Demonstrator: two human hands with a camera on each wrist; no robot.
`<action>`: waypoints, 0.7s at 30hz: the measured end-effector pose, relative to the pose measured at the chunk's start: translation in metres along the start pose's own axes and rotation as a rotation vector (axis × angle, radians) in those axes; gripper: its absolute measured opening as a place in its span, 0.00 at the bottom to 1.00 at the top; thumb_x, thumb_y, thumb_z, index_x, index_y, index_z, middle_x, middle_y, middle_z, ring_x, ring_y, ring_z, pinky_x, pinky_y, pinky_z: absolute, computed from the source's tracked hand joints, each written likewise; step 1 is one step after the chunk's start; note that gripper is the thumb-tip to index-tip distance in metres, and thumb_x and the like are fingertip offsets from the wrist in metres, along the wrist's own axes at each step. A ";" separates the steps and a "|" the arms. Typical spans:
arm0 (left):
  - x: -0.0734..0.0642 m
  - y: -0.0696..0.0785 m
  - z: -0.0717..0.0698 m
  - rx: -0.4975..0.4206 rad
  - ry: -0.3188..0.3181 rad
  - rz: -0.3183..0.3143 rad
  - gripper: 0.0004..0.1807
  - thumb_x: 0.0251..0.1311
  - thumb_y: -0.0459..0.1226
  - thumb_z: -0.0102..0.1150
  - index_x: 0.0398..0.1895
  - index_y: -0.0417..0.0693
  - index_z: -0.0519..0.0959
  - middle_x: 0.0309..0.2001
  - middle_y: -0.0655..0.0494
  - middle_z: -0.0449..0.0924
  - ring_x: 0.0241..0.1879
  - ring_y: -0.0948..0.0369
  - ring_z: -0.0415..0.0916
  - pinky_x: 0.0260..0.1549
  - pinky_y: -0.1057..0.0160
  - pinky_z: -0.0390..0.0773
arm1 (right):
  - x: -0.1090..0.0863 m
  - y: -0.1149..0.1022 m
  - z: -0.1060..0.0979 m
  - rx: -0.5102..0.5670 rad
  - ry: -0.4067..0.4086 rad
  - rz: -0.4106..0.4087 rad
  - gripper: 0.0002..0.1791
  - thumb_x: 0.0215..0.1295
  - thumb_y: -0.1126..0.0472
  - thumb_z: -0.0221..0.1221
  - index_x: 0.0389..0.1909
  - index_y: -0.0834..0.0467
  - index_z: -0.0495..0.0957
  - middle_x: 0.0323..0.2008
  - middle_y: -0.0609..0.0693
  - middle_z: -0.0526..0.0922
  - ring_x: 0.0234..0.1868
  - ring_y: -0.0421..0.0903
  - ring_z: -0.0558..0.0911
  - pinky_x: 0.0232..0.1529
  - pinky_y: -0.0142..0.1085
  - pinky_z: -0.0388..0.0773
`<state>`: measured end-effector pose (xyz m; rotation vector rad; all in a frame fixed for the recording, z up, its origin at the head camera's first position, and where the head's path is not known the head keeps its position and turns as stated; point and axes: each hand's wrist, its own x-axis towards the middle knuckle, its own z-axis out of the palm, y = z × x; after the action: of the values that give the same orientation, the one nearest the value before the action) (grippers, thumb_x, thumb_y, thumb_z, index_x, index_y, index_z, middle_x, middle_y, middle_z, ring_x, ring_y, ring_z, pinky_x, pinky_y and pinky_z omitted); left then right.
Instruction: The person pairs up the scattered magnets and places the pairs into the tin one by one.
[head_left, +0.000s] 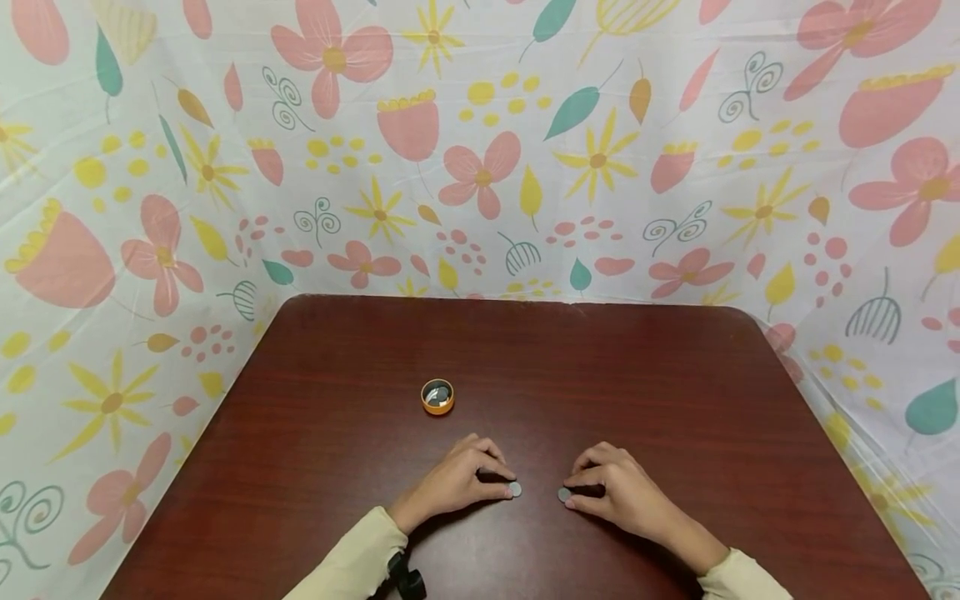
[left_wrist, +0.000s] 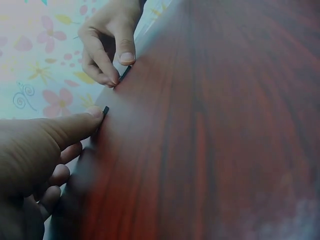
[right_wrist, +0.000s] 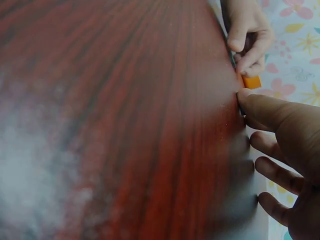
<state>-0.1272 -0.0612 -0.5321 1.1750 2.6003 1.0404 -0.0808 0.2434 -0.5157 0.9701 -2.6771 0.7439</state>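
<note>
My left hand pinches a small grey disc between thumb and fingers at the front middle of the table. A short way to its right, my right hand pinches a second grey disc in the same manner. The two discs face each other across a small gap. From the left wrist, the left disc shows as a thin dark edge by the thumb tip. In the right wrist view, the thumb mostly hides the right disc.
A small round orange-rimmed container stands beyond the left hand, with shiny grey pieces inside. The dark red-brown wooden table meets a flower-patterned cloth at the back and sides. A black strap hangs by the left sleeve.
</note>
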 end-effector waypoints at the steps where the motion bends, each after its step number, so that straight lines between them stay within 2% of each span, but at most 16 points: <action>1: 0.000 0.001 0.000 -0.004 0.003 -0.001 0.12 0.59 0.52 0.73 0.44 0.62 0.91 0.43 0.73 0.79 0.41 0.72 0.65 0.47 0.69 0.67 | 0.000 0.000 0.000 0.000 0.001 -0.004 0.09 0.56 0.51 0.76 0.38 0.42 0.91 0.40 0.31 0.81 0.43 0.33 0.74 0.41 0.40 0.72; 12: 0.006 0.008 -0.002 0.026 -0.017 -0.015 0.10 0.58 0.50 0.74 0.41 0.62 0.92 0.41 0.73 0.79 0.41 0.73 0.64 0.47 0.70 0.64 | 0.006 -0.003 0.002 0.013 -0.012 -0.025 0.06 0.58 0.53 0.75 0.37 0.42 0.92 0.36 0.30 0.80 0.41 0.31 0.72 0.39 0.36 0.69; 21: 0.014 0.013 0.001 0.048 -0.053 0.026 0.10 0.59 0.50 0.73 0.42 0.62 0.92 0.41 0.72 0.80 0.40 0.74 0.64 0.45 0.72 0.64 | 0.016 -0.007 0.003 0.001 -0.057 -0.036 0.06 0.57 0.52 0.76 0.35 0.42 0.91 0.35 0.30 0.80 0.41 0.31 0.72 0.40 0.39 0.71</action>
<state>-0.1285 -0.0448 -0.5220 1.2327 2.5905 0.9426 -0.0886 0.2280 -0.5098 1.0517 -2.7001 0.7214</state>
